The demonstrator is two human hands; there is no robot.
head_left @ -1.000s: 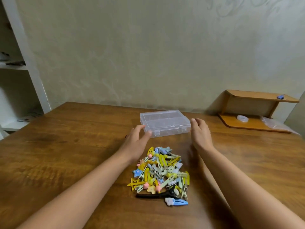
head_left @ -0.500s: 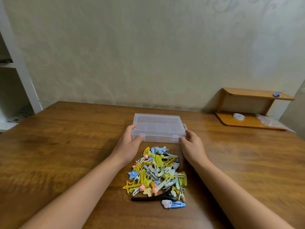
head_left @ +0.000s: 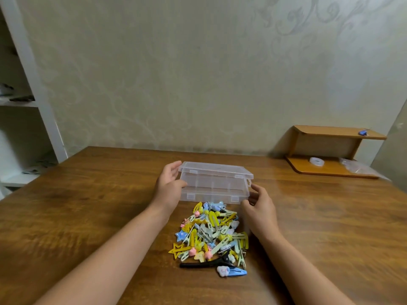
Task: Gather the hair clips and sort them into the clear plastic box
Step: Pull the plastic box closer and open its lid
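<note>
From the camera on my head, my left hand [head_left: 170, 183] is at the left end of the clear plastic box [head_left: 214, 190], fingers up against the edge of its lid [head_left: 217, 170] and thumb lower on the body, so I am gripping that end; I judge I hold it this way to lift the lid, which stands partly raised on its far hinge, while I steady the base. My right hand [head_left: 258, 206] sits at the box's near right corner, fingers loosely curled toward the wall; whether they touch the plastic or only hover just beside it I cannot tell. The box rests on the wooden table [head_left: 88, 205] straight ahead of me, between my two hands, its dividers showing through the front

The pile of hair clips [head_left: 211, 232] lies just in front of the box, between my forearms and nearer to me than either hand, its far edge almost against the box's front wall. A black clip [head_left: 198, 264] and a blue clip with a white charm [head_left: 231, 271] lie at the near edge. None is in the box yet, I judge, so opening comes first
</note>
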